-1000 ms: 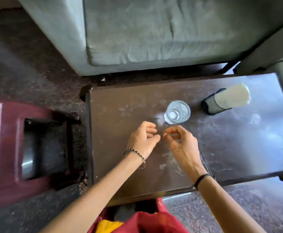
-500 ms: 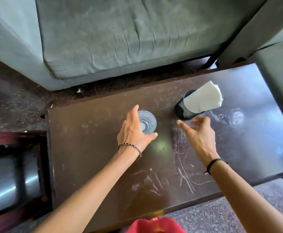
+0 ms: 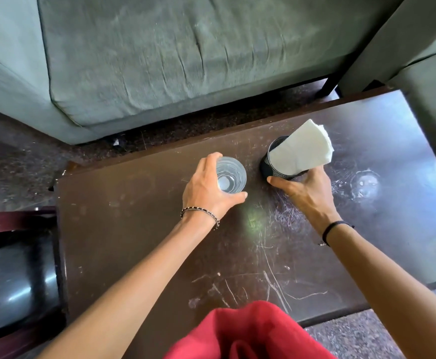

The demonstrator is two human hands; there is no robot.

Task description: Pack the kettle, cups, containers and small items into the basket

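Observation:
A clear drinking glass [image 3: 231,174] stands on the dark scratched wooden table [image 3: 139,229]. My left hand [image 3: 206,190] wraps around its left side, thumb at the near side, fingers at the far rim. To its right a black mesh holder [image 3: 270,164] stuffed with white paper napkins [image 3: 301,150] rests on the table. My right hand [image 3: 302,189] grips the holder's base from the near side. No basket or kettle is in view.
A grey-green sofa [image 3: 173,55] runs along the table's far edge, with another cushion [image 3: 432,81] at the right. A dark red and black stool [image 3: 12,275] sits left of the table. Red cloth [image 3: 248,332] lies at the near edge.
Both hands moved forward from the table's middle. The left hand closed around the glass and the right hand reached the napkin holder and took hold of it.

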